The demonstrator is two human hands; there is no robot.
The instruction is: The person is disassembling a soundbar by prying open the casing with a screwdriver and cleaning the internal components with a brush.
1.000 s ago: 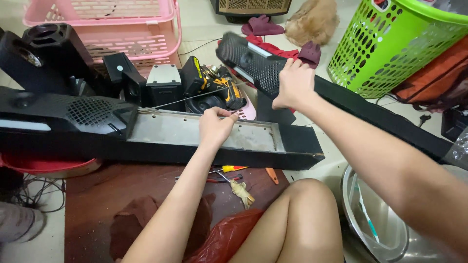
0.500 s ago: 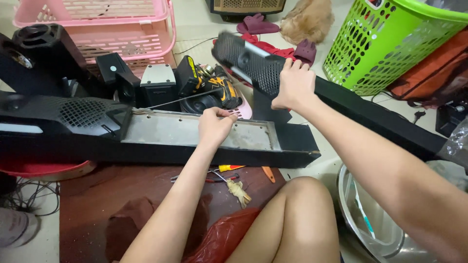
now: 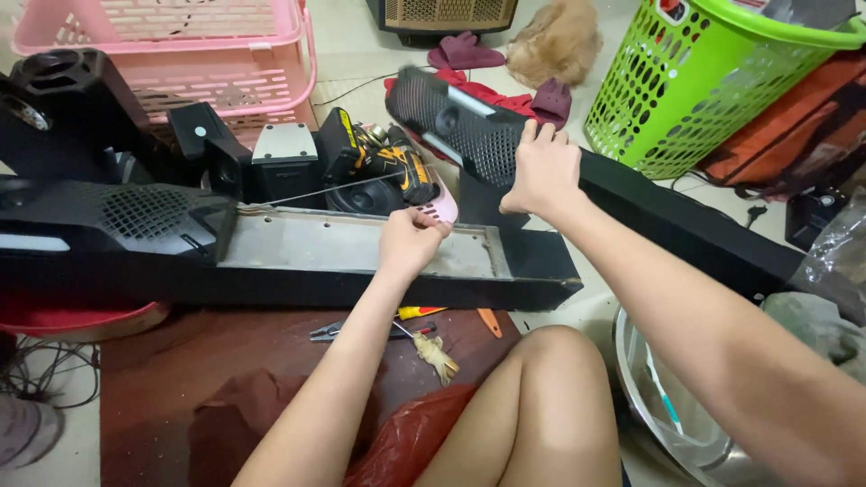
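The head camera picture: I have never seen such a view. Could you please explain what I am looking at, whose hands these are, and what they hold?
The camera sits on a person's head and looks down, so both bare arms and the knee at the bottom belong to the wearer, who sits on the floor.

The left hand is closed on a small pink tool over a long black speaker cabinet that lies open, showing a grey inner panel. A thin wire runs from this hand toward the left. The right hand grips a black perforated grille at the end of a second long black cabinet.

Behind them lie a yellow and black power drill and small speaker boxes. Further away stand a pink basket and a green basket. A metal bowl is at lower right.
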